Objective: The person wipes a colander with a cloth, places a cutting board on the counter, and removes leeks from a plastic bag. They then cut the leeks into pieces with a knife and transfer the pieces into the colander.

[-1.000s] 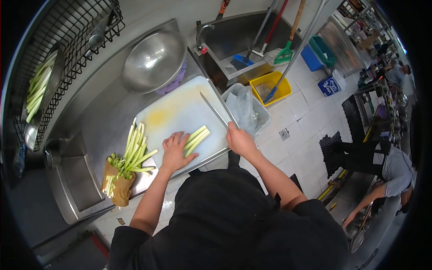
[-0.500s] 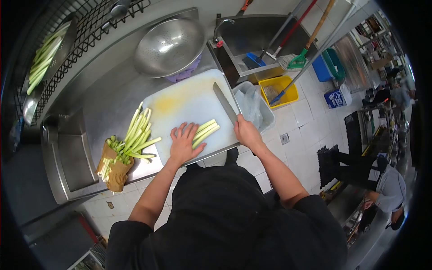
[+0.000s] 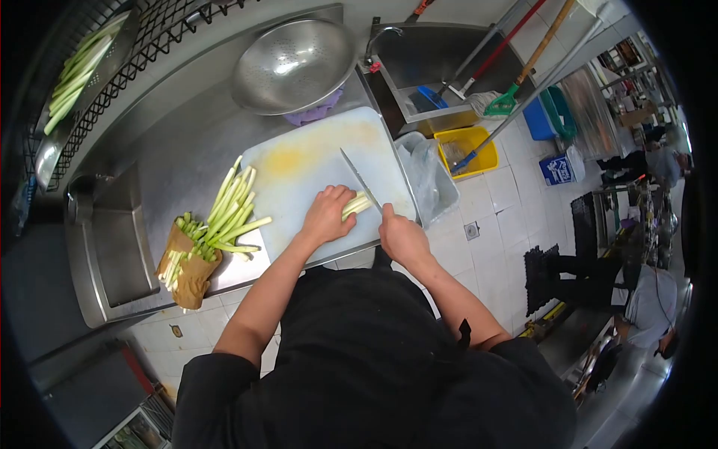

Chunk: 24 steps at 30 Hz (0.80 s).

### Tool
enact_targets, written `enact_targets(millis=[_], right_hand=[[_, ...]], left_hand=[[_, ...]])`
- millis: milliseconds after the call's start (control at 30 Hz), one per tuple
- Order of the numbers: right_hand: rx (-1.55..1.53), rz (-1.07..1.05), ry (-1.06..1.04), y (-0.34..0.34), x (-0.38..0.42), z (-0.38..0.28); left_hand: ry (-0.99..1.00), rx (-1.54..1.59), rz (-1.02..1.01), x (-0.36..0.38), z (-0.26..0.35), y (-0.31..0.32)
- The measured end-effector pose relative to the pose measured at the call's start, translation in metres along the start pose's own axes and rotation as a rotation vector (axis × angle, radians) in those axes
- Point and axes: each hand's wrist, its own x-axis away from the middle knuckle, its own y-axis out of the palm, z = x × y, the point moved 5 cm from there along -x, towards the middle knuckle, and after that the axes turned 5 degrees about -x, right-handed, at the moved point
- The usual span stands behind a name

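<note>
My right hand (image 3: 404,238) is closed round the handle of a kitchen knife (image 3: 360,176), its blade slanting away to the upper left. That blade lies across the right end of a few pale green celery stalks (image 3: 356,204). With fingers curled, my left hand (image 3: 327,215) presses over the stalks and covers their left part. Under both is a white cutting board (image 3: 336,138) with a yellow stain. Left of the board lies a loose heap of celery stalks (image 3: 234,206), next to more stalks wrapped in brown paper (image 3: 196,284).
A large steel colander (image 3: 295,67) stands behind the board on a purple cloth (image 3: 314,111). Sink basins flank the counter, at left (image 3: 127,247) and right (image 3: 419,56). A lined bin (image 3: 428,179) and a yellow bucket (image 3: 467,142) stand at right. Another person (image 3: 647,307) is at far right.
My left hand has closed from spread fingers onto the stalks and moved right. My right hand has brought the knife left, from the board's edge to the stalks' end.
</note>
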Motion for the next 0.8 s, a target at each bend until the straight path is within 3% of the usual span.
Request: enact_targets(millis=[233,800], right_hand=[[-0.024,0.034,-0.015,0.027,-0.001,0.007],[-0.061,-0.002,0.005,0.027,-0.006,0.006]], left_hand=[[0.033,0.022,0.147,0.007,-0.001,0.006],[0.09,-0.107,0.141,0.006,0.006,0.007]])
